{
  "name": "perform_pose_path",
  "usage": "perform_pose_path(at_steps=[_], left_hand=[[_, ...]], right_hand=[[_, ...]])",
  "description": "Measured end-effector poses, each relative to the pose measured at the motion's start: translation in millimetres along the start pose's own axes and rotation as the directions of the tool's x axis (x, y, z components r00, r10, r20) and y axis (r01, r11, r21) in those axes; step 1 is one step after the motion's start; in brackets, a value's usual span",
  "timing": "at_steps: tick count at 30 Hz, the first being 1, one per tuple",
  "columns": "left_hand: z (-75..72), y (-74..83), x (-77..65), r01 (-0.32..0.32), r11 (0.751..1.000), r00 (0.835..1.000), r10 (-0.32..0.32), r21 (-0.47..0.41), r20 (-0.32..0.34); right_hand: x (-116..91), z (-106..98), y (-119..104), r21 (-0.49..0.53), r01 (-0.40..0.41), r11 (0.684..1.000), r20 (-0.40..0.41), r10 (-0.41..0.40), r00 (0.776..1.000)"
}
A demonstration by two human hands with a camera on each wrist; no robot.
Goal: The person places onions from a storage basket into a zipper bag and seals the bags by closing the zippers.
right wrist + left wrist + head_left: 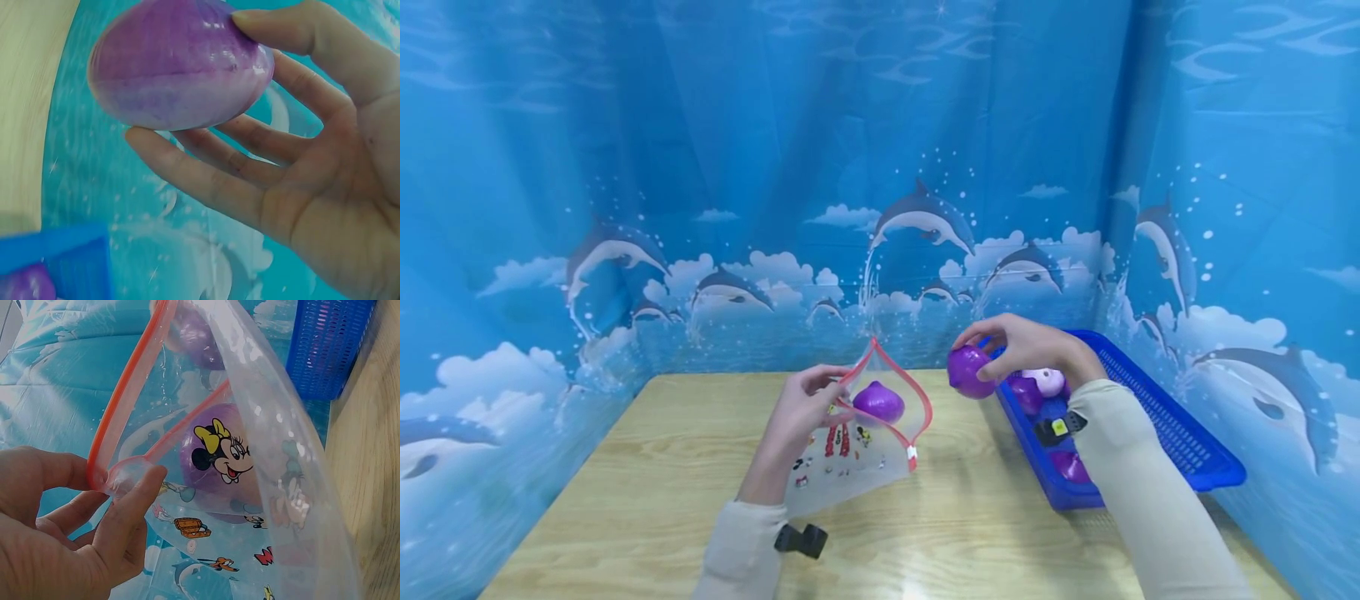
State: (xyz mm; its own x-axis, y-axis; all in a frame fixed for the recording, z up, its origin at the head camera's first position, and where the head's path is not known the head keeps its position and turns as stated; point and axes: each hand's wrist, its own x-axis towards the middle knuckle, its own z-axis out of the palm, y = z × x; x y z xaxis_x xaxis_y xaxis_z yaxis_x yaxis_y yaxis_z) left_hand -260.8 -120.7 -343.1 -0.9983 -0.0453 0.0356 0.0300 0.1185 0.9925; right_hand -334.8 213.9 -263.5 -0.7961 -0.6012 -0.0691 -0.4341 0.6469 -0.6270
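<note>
Holding 1 onion (969, 373) w/ R fingers (206, 181), gap to bag rim (927, 407)

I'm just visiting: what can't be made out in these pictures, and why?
Head view: how many things the blue basket holds; the right hand and sleeve cover part.
Head view: the red print on the bag; too small to read.
Right wrist view: top of the purple object; cut off by the picture's edge.

The hands (805, 407) (1028, 343) hold a red-rimmed bag (853, 475) and, seemingly, a purple onion (968, 372).
</note>
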Motion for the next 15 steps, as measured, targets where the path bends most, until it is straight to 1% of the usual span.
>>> perform_pose_path(at_steps=[6, 15], left_hand=[[-0.4, 0.6, -0.2, 0.0, 1.0, 1.0, 0.0, 0.005, 0.0], [0.4, 1.2, -1.1, 0.001, 1.0, 1.0, -0.001, 0.006, -0.001]], right_hand=[[9, 12, -23, 0.005, 0.074, 0.997, 0.016, -0.074, 0.997], [19, 31, -48, -0.005, 0.174, 0.985, 0.039, -0.173, 0.984]])
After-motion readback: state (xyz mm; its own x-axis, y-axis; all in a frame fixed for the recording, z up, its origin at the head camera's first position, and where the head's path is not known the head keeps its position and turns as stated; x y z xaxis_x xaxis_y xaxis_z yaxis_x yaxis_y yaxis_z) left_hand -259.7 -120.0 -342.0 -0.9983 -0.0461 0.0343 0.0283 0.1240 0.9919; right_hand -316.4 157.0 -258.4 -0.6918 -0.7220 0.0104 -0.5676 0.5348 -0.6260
